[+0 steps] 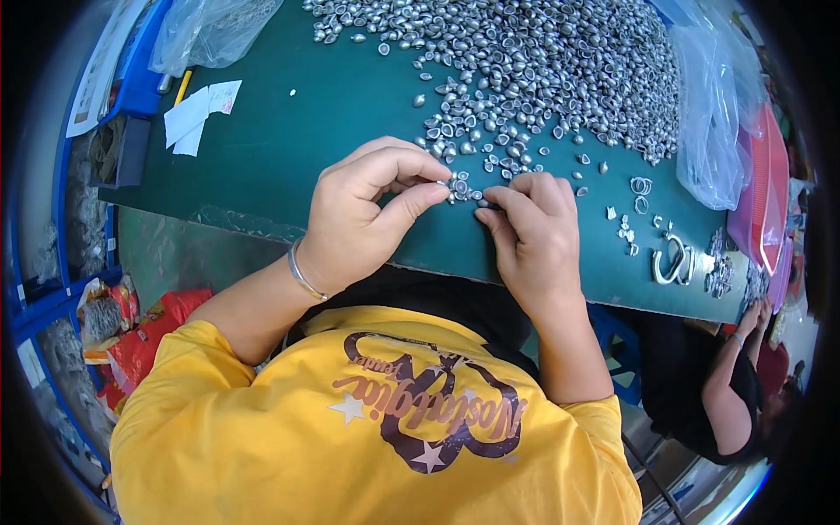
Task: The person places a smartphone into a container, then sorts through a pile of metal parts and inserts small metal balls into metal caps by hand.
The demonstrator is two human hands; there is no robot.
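My left hand (363, 206), a silver bangle on its wrist, has thumb and forefinger brought together over the table. A small silver metal piece is at their tips, mostly hidden. Right beside these fingertips lies a little cluster of hollow, cup-shaped metal pieces (461, 186). My right hand (538, 229) pinches a small grey metal piece (483, 203) just right of that cluster. Beyond both hands, loose drop-shaped metal pieces (499, 131) lie scattered, thickening into a big heap (560, 61).
The green tabletop (289, 140) carries white paper slips (197, 114) at left and metal rings (641, 197) and curved silver parts (672, 262) at right. Clear plastic bags (713, 114) and a red basket (770, 192) stand at the right edge. Another person's arm (731, 385) shows far right.
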